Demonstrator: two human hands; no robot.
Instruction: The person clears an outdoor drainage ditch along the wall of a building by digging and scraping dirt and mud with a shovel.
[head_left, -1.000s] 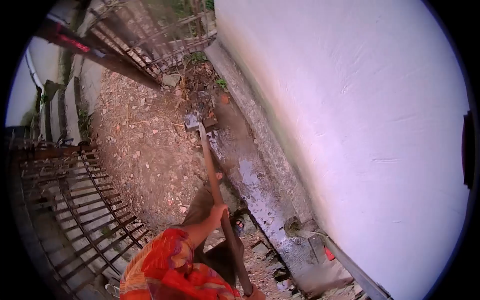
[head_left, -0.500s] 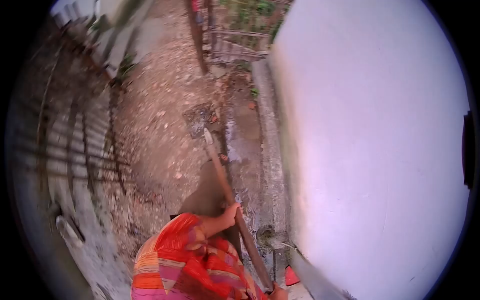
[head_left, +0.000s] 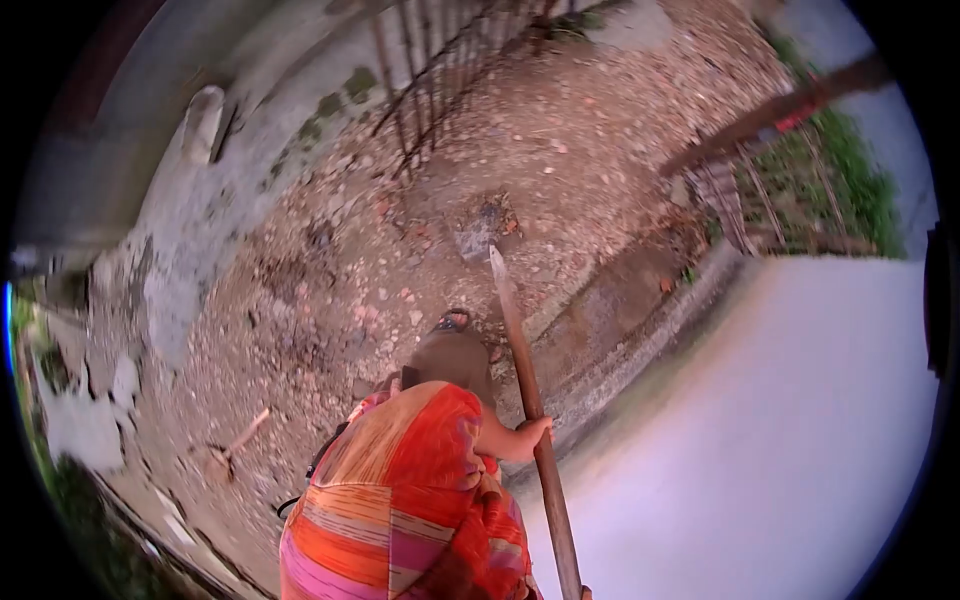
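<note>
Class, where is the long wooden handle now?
Just right of centre in the head view, the wooden handle slants past the orange garment, gripped by the left hand.

Outdoor yard, daylight. Reference: white plastered wall (head_left: 760, 420), brightly lit, a dull yellowish stain banding its foot. Concrete ledge (head_left: 665, 335) runs along that foot; shallow brown-bottomed drainage channel (head_left: 620, 290) just outside the ledge. Farther out from the wall, bare earth (head_left: 600, 130) strewn with pebbles and reddish fragments. Near the wall's far end, a slatted fence (head_left: 722, 200), green foliage (head_left: 860, 180) beside it, and a dark wooden post (head_left: 790, 110). Well apart from the wall, across the earth: barred gate (head_left: 428, 75), blurred; grey concrete paving (head_left: 200, 250), green-patched along its edge.
</note>
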